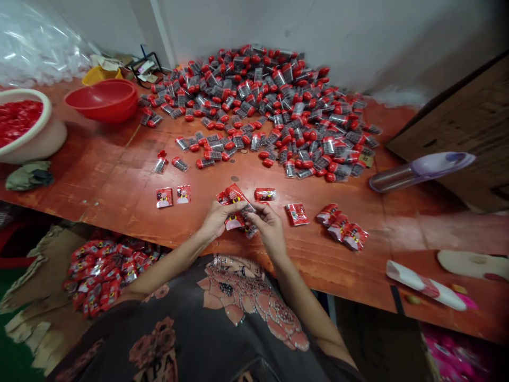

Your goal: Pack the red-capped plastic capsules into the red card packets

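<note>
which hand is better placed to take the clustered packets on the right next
The right hand, probably: it is nearer to the clustered packets, while the left hand would have to cross it. Both seem busy at the packet between them.

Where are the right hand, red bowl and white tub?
Right hand (pixel 269 227), head view: back of the hand.
Red bowl (pixel 102 95), head view: inner surface.
White tub (pixel 45 139), head view: outer wall.

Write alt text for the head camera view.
A person's left hand and right hand hold red-printed packaging over an orange-red table. Beyond lies a big heap of clear containers with red ends; a red bowl and white tub stand at left.
</note>
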`<state>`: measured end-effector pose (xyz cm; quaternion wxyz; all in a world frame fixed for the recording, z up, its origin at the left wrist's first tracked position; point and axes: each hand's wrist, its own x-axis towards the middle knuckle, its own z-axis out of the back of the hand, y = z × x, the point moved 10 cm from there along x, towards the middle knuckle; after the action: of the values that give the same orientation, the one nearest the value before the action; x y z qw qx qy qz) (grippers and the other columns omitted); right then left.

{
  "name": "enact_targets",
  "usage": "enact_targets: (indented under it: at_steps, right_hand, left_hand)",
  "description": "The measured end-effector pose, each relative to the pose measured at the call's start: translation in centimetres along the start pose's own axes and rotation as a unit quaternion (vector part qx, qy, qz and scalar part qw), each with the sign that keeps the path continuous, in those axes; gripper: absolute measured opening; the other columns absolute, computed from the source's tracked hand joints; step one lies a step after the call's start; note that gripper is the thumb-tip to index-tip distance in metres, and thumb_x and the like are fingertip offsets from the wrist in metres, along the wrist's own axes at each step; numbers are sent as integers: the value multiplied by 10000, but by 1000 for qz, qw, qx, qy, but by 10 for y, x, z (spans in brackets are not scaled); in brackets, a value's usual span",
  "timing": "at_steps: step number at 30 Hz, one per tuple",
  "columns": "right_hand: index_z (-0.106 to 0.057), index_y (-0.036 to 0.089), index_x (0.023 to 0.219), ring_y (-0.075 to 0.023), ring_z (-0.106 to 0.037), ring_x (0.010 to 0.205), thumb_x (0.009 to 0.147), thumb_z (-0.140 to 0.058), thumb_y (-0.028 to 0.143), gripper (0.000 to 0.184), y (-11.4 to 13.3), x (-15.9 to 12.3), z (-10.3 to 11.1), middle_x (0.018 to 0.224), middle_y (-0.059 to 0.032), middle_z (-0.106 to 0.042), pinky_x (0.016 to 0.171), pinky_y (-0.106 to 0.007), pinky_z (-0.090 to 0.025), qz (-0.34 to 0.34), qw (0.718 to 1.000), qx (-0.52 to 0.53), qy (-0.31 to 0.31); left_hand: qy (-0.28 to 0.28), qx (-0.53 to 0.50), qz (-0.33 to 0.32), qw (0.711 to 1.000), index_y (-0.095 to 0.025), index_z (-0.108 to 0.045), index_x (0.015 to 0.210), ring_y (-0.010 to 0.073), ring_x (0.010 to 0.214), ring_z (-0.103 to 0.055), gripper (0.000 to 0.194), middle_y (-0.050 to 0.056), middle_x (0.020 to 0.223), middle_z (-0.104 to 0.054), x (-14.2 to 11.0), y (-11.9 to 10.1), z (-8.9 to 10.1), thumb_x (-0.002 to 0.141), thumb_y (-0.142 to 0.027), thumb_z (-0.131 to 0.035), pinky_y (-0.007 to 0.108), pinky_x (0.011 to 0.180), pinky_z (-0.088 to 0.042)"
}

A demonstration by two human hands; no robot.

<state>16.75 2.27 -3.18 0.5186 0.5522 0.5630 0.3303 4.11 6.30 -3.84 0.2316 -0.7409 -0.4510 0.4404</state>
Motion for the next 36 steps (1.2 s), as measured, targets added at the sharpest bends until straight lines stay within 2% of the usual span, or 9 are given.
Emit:
enact_targets:
  at_steps: [5, 8, 16, 20, 23, 26, 30, 33, 36]
  right_hand:
    - [-682, 257, 1010, -122, -627, 710, 724, -740, 293, 294, -8, -3, 2, 944, 1, -684, 673, -288, -562, -14, 997, 61, -38]
    - [-657, 268, 1104, -129, -627, 701, 758, -708, 330, 355, -9, -6, 2, 944, -8, -670, 697, -315, -572, 4, 997, 47, -61]
    - [-672, 260, 1118, -202, -639, 912, 804, -663, 371, 333, -7, 1, 0, 1029, -41, -691, 827, -370, -547, 51, 995, -87, -13]
    - [-714, 243, 1018, -204, -640, 872, 805, -656, 390, 265, 2, 11, 3, 934, -30, -703, 801, -347, -533, 75, 988, -138, 10]
    - [-712, 226, 1039, -193, -641, 748, 824, -610, 423, 309, 8, 22, 21, 887, -32, -716, 686, -328, -532, 69, 984, -163, 4]
    - [-724, 208, 1018, -190, -633, 688, 842, -563, 443, 334, 19, 37, 42, 859, -43, -721, 627, -322, -518, 78, 958, -275, 12]
    - [-729, 219, 1013, -214, -637, 888, 888, -508, 432, 331, 54, 81, 62, 992, -68, -705, 789, -345, -500, 134, 877, -460, -29]
    - [-707, 185, 1073, -257, -567, 1041, 927, -440, 351, 346, 77, 135, 69, 1103, -128, -645, 897, -395, -433, 149, 832, -525, -95]
    - [-715, 125, 1017, -283, -539, 1045, 884, -464, 195, 293, 80, 186, 67, 1106, -181, -618, 891, -411, -401, 129, 801, -572, -119]
  left_hand:
    - [-16, 10, -41, 999, -132, -660, 709, 129, 577, -615, 331, 7, 678, -682, -4, -7, -3, 476, -206, -883, 268, 588, -535]
    - [-8, 16, -16, 1000, -139, -666, 742, 123, 546, -599, 320, 0, 683, -676, -8, 2, -8, 515, -234, -869, 259, 532, -525]
    - [-6, 31, 40, 999, -144, -695, 777, 162, 581, -648, 345, 18, 702, -700, -9, 13, 1, 507, -244, -884, 326, 607, -573]
    - [4, 32, 49, 998, -138, -706, 791, 166, 606, -667, 355, 36, 728, -721, -4, 16, 2, 506, -238, -893, 310, 640, -577]
    - [6, 27, 44, 999, -140, -706, 906, 178, 649, -690, 413, 66, 804, -744, -1, 14, 11, 538, -203, -883, 276, 611, -574]
    - [-50, 3, 37, 998, -149, -674, 1011, 176, 677, -704, 429, 75, 857, -752, 1, 5, 43, 613, -124, -831, 255, 593, -578]
    - [-91, -59, 69, 992, -134, -650, 1038, 181, 753, -723, 333, 112, 973, -748, 0, -3, 79, 728, -15, -689, 285, 690, -606]
    - [-85, -115, 106, 984, -141, -627, 1104, 217, 917, -719, 378, 127, 1072, -731, -1, -4, 84, 769, 30, -599, 367, 804, -607]
    - [-79, -145, 122, 979, -172, -606, 1177, 237, 1032, -689, 437, 116, 1107, -723, -4, -8, 80, 790, 29, -568, 411, 865, -589]
